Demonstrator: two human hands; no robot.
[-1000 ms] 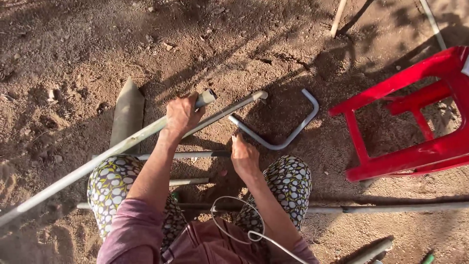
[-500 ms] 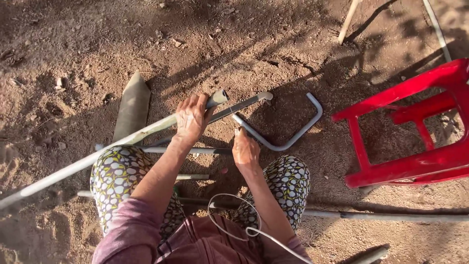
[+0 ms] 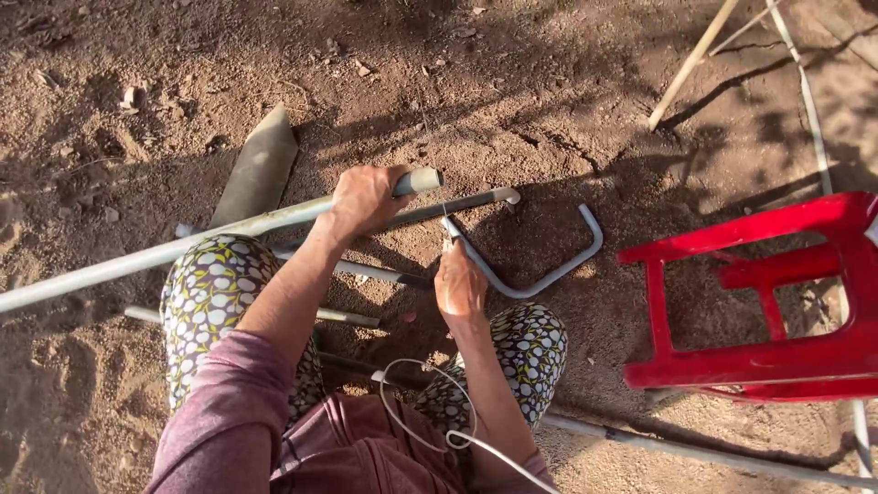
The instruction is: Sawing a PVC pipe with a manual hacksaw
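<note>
I am crouched over bare dirt, looking down past my patterned knees. My left hand (image 3: 366, 203) is clenched around a long grey pipe (image 3: 165, 252), gripping close to its free end. The pipe's long axis runs from that end down and away to my left, rising slightly toward my hand. My right hand (image 3: 459, 285), just below and to the right of the pipe's end, grasps one end of a bent grey rod (image 3: 540, 279) that curves away rightward toward a red plastic stool (image 3: 777, 302).
</note>
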